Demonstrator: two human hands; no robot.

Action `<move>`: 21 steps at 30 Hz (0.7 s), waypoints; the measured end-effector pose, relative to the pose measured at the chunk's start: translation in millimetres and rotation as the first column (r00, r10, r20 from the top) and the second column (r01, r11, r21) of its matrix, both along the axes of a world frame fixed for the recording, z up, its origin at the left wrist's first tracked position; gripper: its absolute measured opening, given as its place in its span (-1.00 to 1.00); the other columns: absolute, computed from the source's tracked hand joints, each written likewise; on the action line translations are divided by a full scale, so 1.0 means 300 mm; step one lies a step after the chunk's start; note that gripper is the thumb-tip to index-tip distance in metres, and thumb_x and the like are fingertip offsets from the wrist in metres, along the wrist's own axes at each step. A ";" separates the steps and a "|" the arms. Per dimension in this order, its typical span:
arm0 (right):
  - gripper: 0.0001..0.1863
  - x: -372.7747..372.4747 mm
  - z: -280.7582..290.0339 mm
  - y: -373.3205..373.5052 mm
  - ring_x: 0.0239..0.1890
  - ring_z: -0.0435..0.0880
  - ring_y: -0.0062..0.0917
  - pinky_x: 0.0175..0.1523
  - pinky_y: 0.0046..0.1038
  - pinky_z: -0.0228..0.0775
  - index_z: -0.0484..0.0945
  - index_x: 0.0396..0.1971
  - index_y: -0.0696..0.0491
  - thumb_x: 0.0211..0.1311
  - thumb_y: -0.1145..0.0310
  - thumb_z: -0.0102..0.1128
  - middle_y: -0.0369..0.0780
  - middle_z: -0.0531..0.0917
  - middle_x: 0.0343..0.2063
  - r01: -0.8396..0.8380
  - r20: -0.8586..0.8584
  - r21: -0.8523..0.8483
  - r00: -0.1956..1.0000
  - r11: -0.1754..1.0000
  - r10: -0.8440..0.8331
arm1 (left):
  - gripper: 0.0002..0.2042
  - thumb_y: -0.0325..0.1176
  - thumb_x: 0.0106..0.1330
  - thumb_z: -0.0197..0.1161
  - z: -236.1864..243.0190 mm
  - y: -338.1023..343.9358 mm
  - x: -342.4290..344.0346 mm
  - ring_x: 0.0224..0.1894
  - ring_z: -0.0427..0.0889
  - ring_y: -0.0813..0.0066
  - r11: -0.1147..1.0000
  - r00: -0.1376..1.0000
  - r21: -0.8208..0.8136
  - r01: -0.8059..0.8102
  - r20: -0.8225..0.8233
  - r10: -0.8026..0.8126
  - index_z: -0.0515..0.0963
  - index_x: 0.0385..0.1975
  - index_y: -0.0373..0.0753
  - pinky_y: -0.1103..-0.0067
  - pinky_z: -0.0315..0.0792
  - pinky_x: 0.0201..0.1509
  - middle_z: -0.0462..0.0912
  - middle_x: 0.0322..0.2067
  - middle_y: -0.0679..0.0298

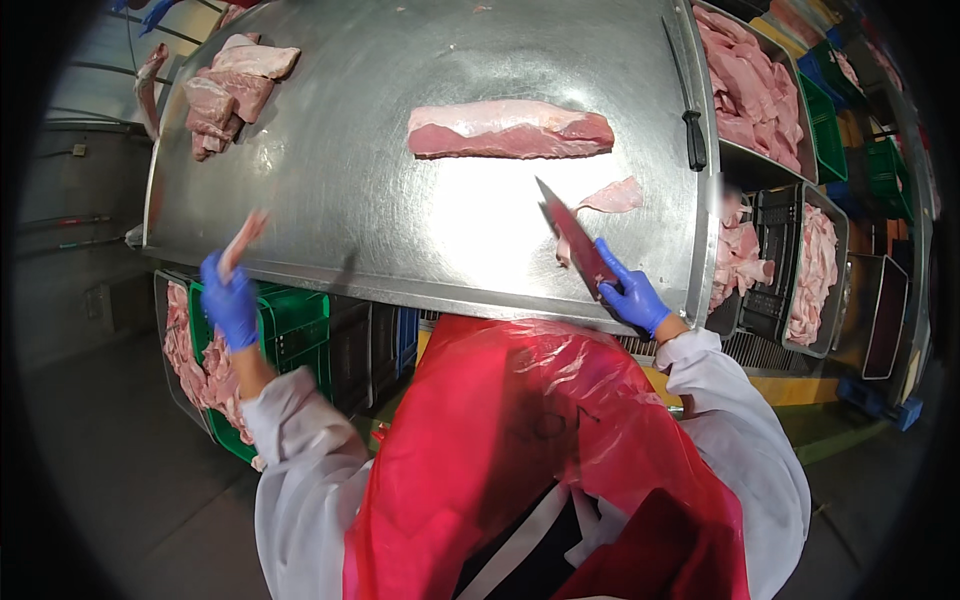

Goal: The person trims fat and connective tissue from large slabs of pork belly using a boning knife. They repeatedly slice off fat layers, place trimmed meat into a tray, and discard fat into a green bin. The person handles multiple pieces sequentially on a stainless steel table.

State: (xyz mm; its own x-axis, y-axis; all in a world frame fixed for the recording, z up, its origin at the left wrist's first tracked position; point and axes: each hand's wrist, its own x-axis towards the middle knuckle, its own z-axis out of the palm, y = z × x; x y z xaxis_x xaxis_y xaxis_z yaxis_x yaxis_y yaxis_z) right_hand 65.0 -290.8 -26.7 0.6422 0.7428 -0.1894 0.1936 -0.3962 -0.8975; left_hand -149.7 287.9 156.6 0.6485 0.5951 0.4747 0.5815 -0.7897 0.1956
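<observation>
My left hand (230, 303), in a blue glove, is closed on a thin strip of meat (243, 243) near the table's front left edge, above a crate of trimmings. The strip points up over the steel. In my gloved right hand (632, 292) is a knife (573, 232), its long blade slanting up and left over the steel table (350, 200). A long meat loin (510, 132), with pale fat along its far side, lies beyond the blade tip. Beside the blade is a thin meat trimming (612, 196), partly hidden behind it.
Several meat pieces (235, 90) are heaped at the table's far left. A second knife (694, 140) lies along the right edge. Meat-filled bins (845, 250) stand to the right. Below the left edge is a green crate (300, 325) beside meat trimmings (215, 375).
</observation>
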 end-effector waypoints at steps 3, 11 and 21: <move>-0.17 0.018 0.019 0.122 -0.63 0.47 -0.64 -0.48 -0.58 0.40 -0.11 0.52 -0.27 0.38 0.49 0.08 -0.25 0.60 -0.49 0.421 -0.412 0.069 0.838 0.904 -0.359 | -0.75 -0.43 0.28 0.13 0.100 0.196 -0.409 -0.15 0.66 -0.05 0.983 0.983 -0.024 -0.181 -0.024 0.180 0.49 -0.07 -0.35 0.28 0.48 -0.09 0.63 -0.21 -0.13; -0.09 0.424 -0.256 0.526 -0.53 0.47 -0.59 -0.46 -0.56 0.42 -0.18 0.52 -0.26 0.30 0.54 0.10 -0.26 0.50 -0.40 0.877 -0.783 0.447 0.478 0.175 -0.398 | -0.34 -0.10 0.07 0.31 -0.032 0.445 -1.073 0.15 0.49 -0.21 0.730 0.417 0.165 -0.663 -0.728 0.544 0.40 0.09 -0.47 0.18 0.39 0.23 0.54 0.02 -0.25; -0.16 0.451 0.101 -0.016 -0.48 0.49 -0.62 -0.54 -0.66 0.38 -0.06 0.50 -0.22 0.34 0.54 0.13 -0.30 0.46 -0.35 0.718 -0.612 0.696 0.600 0.009 -0.515 | -0.45 -0.38 0.08 0.34 -0.177 -0.132 0.196 0.09 0.50 -0.06 0.904 0.890 0.093 0.417 -0.242 -0.385 0.42 0.13 -0.34 0.18 0.34 0.22 0.54 0.05 -0.05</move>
